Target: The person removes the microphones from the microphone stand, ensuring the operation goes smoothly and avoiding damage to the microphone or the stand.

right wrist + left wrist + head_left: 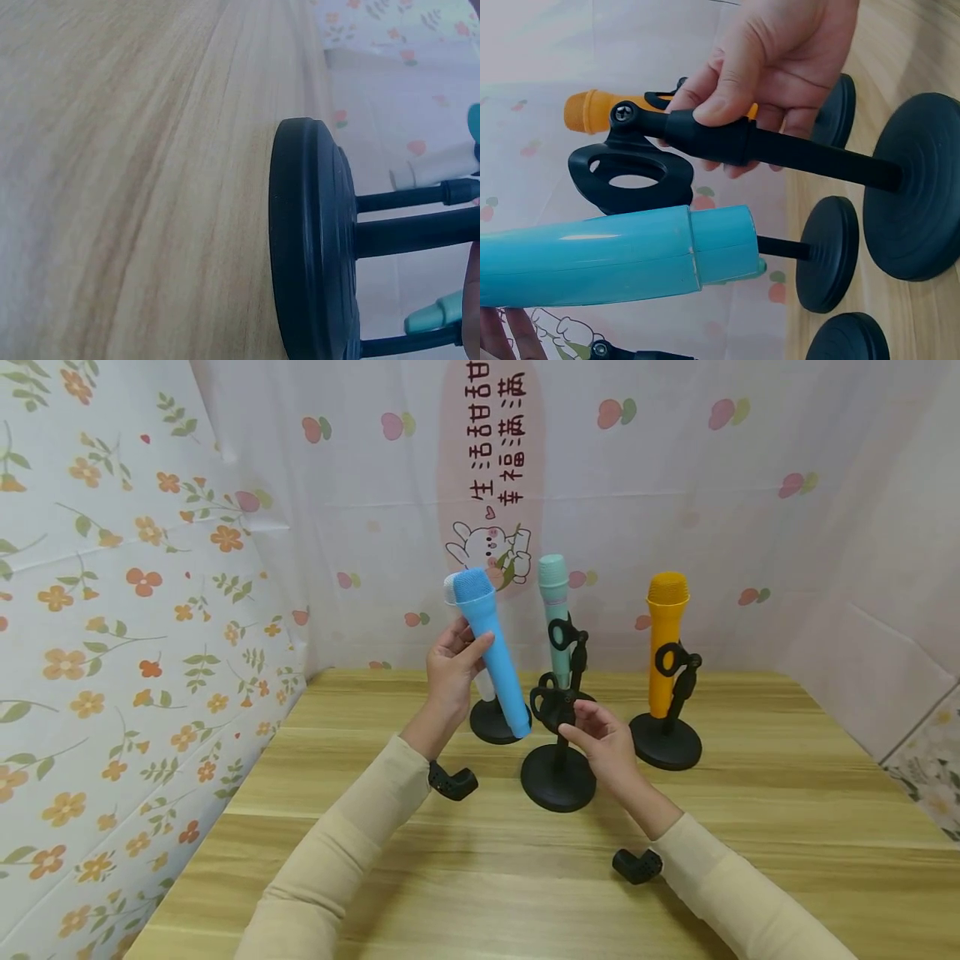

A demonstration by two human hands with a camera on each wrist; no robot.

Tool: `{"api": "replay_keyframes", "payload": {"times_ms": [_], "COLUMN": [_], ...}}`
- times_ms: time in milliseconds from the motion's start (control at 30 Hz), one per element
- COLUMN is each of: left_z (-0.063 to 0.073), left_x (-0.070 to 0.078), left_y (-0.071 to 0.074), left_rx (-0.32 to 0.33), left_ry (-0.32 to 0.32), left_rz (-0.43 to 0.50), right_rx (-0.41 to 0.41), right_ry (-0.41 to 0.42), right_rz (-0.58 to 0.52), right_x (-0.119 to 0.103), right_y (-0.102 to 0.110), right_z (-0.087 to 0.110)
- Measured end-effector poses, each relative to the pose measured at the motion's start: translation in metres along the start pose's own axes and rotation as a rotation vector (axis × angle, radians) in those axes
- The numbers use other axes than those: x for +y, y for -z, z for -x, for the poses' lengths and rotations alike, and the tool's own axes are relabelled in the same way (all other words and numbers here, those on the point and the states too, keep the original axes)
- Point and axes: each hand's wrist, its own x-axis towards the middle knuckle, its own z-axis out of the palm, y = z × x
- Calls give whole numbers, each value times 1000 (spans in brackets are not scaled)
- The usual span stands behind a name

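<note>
My left hand (448,670) grips a blue microphone (501,664) by its handle, head up and tilted left. With thumb and fingers my right hand (609,747) holds the neck of a black microphone stand (558,783), whose round base is on the table. In the left wrist view, the microphone's lower end (724,244) is beside the stand's ring clip (630,176), outside its opening. That view also shows the right thumb and fingers around the stand's collar (705,135). The right wrist view has the stand's base (307,240) in front, with only a sliver of hand at the edge.
Behind, a mint-green microphone (553,585) and an orange microphone (663,652) sit in black stands. A white microphone (485,686), partly hidden by my left hand and the blue one, is above another base (491,727). Patterned cloth (360,527) hangs behind the wooden table (525,877).
</note>
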Motion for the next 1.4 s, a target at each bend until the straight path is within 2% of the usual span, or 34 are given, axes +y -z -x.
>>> {"api": "replay_keyframes", "payload": {"times_ms": [300, 767, 1033, 1400], "left_z": [4, 18, 25, 37], "left_x": [1, -3, -3, 2], "left_y": [4, 18, 30, 47], "left_rx": [7, -32, -31, -3], "left_ry": [35, 97, 123, 205], "left_rz": [-58, -177, -266, -383], "right_rx": [-3, -25, -31, -41], "right_ry": [-27, -110, -91, -71], "right_rz": [-31, -19, -53, -67], "right_x": [-4, -8, -10, -15], "right_y": [4, 4, 3, 0], "right_z": [-2, -2, -2, -3]}}
